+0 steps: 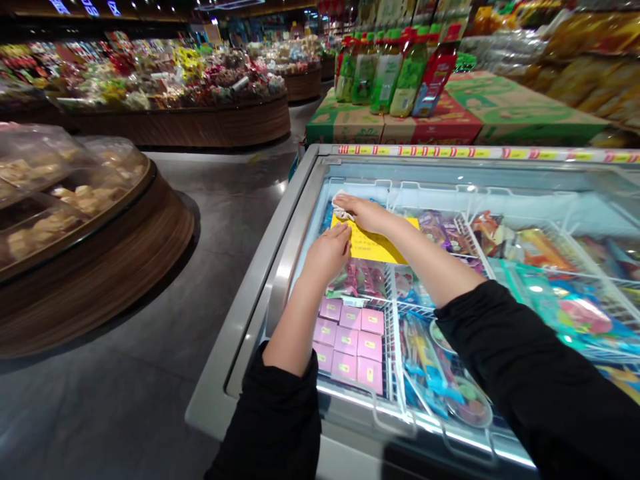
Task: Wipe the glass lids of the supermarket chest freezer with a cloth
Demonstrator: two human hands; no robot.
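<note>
My right hand point(367, 213) presses a crumpled white cloth point(341, 208) against the glass top of a chest freezer, near its far left corner. Just nearer to me, my left hand point(327, 253) rests with its fingers stretched out at the left edge of a yellow printed sheet point(375, 248). That sheet lies on or under the glass; I cannot tell which. My right wrist covers part of it. Beneath the glass, wire baskets hold pink boxes point(346, 340) and bagged frozen goods point(423, 360).
The freezer's metal frame point(280, 293) runs along the left. Bottles point(387, 73) stand on cartons point(520, 107) behind its far edge, which carries price labels point(430, 152). A rounded wooden display stand point(115, 267) with packaged food is across the grey floor point(200, 320).
</note>
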